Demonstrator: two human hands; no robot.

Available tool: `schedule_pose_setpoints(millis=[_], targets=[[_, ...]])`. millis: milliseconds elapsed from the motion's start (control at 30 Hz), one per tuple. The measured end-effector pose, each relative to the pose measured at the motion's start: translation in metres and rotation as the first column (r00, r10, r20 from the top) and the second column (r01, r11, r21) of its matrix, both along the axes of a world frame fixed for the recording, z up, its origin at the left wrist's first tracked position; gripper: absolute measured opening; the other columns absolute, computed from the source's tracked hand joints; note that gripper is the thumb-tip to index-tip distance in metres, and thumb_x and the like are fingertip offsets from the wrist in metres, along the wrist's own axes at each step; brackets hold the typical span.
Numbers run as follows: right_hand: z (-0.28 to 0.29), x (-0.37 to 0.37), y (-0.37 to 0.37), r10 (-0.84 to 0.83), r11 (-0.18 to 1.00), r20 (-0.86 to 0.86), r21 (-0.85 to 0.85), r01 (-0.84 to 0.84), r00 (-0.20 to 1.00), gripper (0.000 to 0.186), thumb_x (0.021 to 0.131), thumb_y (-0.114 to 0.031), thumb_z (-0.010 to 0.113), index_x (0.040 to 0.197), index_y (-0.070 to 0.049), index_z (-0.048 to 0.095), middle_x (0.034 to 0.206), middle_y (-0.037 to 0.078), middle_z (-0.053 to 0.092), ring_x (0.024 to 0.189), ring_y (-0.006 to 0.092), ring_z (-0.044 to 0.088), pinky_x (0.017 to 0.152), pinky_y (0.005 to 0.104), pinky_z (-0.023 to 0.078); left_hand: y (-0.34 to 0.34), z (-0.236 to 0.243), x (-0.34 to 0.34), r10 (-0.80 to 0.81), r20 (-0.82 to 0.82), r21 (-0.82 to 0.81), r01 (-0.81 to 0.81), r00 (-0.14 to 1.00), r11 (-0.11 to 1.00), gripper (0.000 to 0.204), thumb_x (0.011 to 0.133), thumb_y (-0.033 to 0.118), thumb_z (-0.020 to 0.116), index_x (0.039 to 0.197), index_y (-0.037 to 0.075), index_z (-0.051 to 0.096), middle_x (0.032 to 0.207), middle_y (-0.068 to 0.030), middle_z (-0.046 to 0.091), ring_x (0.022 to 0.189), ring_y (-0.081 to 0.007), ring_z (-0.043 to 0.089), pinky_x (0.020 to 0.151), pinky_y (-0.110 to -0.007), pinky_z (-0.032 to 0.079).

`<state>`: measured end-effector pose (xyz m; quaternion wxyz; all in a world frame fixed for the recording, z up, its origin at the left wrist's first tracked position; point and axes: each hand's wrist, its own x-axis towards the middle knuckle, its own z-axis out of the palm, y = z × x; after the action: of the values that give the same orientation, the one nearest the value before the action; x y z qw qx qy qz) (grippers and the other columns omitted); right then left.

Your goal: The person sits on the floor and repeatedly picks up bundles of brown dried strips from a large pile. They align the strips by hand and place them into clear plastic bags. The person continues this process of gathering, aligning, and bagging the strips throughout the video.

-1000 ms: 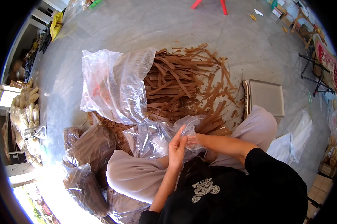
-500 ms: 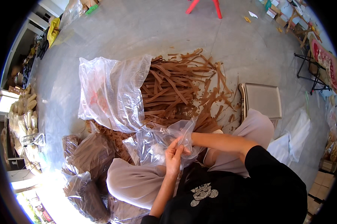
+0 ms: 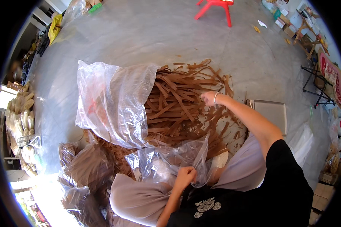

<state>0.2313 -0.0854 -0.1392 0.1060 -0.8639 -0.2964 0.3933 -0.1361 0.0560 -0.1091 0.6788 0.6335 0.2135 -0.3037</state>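
My left hand point(image 3: 186, 176) is closed on the rim of a clear plastic bag point(image 3: 159, 160) that lies crumpled across my lap. Stretched out ahead, my right hand point(image 3: 208, 98) is at the right part of a heap of brown flat strips point(image 3: 174, 102). Its fingers look curled, and what is between them, if anything, is hidden. A bracelet circles that wrist. The heap spills rightward out of a large whitish translucent sack point(image 3: 111, 102) lying on the floor, with the strips' left ends covered by it.
Filled plastic bags of brown material point(image 3: 89, 162) sit to my left. A shallow beige tray point(image 3: 270, 115) lies right of my forearm. A red stool point(image 3: 215, 9) stands at the far side. A folding chair point(image 3: 325, 79) and boxes line the right edge. Small scraps litter the floor point(image 3: 231, 136).
My right hand has left the clear bag and reached forward to the strips. My left hand keeps hold of the bag, a little lower and to the right. The whole view has shifted slightly.
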Motion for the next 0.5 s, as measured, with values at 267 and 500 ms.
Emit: schedule_pose_setpoints(millis=[267,500], targets=[[-0.072,0.080,-0.049,-0.537,0.810,0.319,-0.063,0.583,0.781,0.083,0.072,-0.006,0.068,0.136,0.005,0.018,0.130,0.028,0.039,0.116,0.0371,0.046,0.101,0.0372,0.039,0.001,0.024,0.045,-0.130,0.031,0.333,0.112,0.991,0.936,0.028,0.075,0.030,0.063,0.071,0.002,0.059,0.058,-0.0106,0.058,0.055,-0.0245,0.057,0.054,-0.034,0.044],[-0.103,0.124,-0.049,-0.418,0.889,0.419,0.008,0.457,0.806,0.114,0.058,-0.022,0.082,0.141,0.002,0.007,0.142,0.022,0.025,0.133,0.0355,0.023,0.108,0.0386,0.027,0.007,0.011,0.060,0.089,0.007,0.158,-0.089,0.996,0.983,0.020,0.078,0.018,0.067,0.071,0.002,0.057,0.049,0.0009,0.046,0.046,-0.0037,0.038,0.045,-0.022,0.029]])
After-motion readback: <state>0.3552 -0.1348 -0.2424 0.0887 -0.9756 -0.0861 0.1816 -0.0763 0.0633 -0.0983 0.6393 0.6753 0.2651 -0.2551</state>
